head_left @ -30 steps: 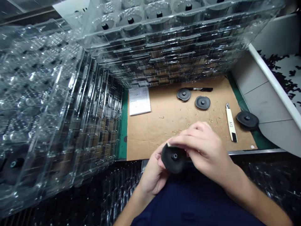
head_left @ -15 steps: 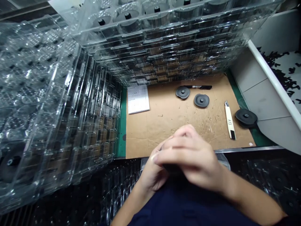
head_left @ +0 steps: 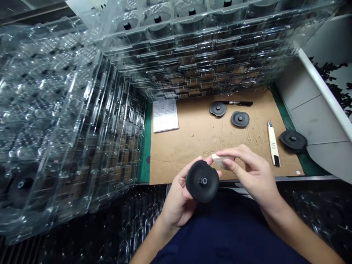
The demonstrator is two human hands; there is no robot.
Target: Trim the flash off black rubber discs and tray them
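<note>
Hands had come apart from their close clasp over the black disc [head_left: 195, 187], and that was the change: both the disc's face and what the other hand carried now lay in open view. Our left hand [head_left: 178, 201] held the disc up on its curled fingers, its centre stud facing the camera, above our lap and off the cardboard. Our right hand [head_left: 254, 176] was in a narrow pinch around a pale block [head_left: 219, 161], just beside the disc's rim; we could not tell whether they touched.

Working left to right, stacked clear trays [head_left: 52, 110] banked up along the left, with a dark disc [head_left: 22, 185] showing through them, and back trays [head_left: 192, 47] ran across the top, black studs showing in their cups. A green mat [head_left: 145, 146] showed beside a cardboard sheet [head_left: 192, 146]. On the cardboard lay a printed sheet [head_left: 165, 116], a disc [head_left: 217, 109] just below a black marker [head_left: 236, 103], a second disc [head_left: 240, 118] beside it, and a utility knife [head_left: 273, 145] marked A13. Past the cardboard's edge sat a third disc [head_left: 293, 141], near a grey panel [head_left: 313, 121]. At far right, a white rim [head_left: 326, 91] bordered a spread of black scraps [head_left: 327, 71].
</note>
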